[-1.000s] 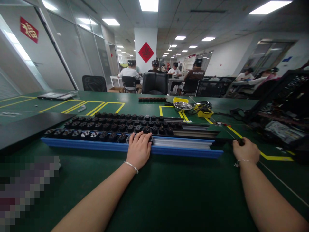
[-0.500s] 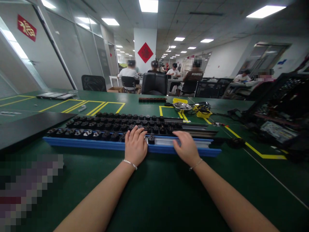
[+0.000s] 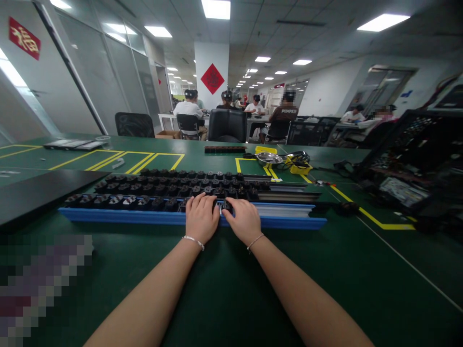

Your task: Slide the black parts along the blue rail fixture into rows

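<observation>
A long blue channel (image 3: 123,216) lies across the green table in front of me, lined on its left part with a row of black socket modules (image 3: 158,203). My left hand (image 3: 201,216) is curled over the modules near the channel's middle, its thumb on the near side; its fingertips are partly hidden. Just to its right, my right hand (image 3: 243,217) has thumb and fingers closed round a single black socket module (image 3: 226,205). Past the right hand, the channel shows its pale inner strip (image 3: 282,210).
Behind the blue channel lie more rows of black modules (image 3: 173,181) in rails. A dark panel (image 3: 43,193) is at left. A metal bowl (image 3: 269,159), yellow trays (image 3: 300,167) and cables sit farther back. A black open-framed unit (image 3: 408,159) stands at right. People (image 3: 188,108) sit beyond.
My right hand has moved left along the blue channel, from its bare stretch to the single module beside my left hand. My left hand stays over the row. The view has shifted slightly.
</observation>
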Demonstrator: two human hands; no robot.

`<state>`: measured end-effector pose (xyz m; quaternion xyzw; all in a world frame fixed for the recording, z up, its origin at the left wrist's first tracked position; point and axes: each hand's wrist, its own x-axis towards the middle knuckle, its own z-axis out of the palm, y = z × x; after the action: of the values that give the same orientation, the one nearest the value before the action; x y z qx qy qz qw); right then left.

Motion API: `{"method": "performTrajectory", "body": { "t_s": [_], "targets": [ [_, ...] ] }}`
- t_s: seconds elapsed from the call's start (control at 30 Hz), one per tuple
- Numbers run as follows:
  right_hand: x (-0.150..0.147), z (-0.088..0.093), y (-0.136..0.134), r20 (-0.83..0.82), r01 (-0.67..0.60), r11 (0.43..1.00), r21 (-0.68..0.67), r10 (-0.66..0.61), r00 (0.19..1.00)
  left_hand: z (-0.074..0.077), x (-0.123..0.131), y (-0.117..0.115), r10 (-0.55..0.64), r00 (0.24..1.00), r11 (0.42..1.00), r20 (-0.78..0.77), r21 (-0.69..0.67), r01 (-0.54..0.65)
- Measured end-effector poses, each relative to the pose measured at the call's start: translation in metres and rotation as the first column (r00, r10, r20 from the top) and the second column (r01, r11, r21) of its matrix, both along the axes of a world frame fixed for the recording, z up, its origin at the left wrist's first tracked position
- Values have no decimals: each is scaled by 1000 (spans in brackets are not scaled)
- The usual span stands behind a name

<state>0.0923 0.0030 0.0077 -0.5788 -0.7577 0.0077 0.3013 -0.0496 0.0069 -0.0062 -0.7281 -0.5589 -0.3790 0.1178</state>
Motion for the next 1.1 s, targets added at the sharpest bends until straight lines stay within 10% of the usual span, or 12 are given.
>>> {"method": "performTrajectory", "body": {
  "t_s": [1.1],
  "targets": [
    [6, -6, -2, -55, 54, 997, 62, -51, 997, 1, 0, 0, 9, 1000, 1000, -13, -11, -9]
  ]
}}
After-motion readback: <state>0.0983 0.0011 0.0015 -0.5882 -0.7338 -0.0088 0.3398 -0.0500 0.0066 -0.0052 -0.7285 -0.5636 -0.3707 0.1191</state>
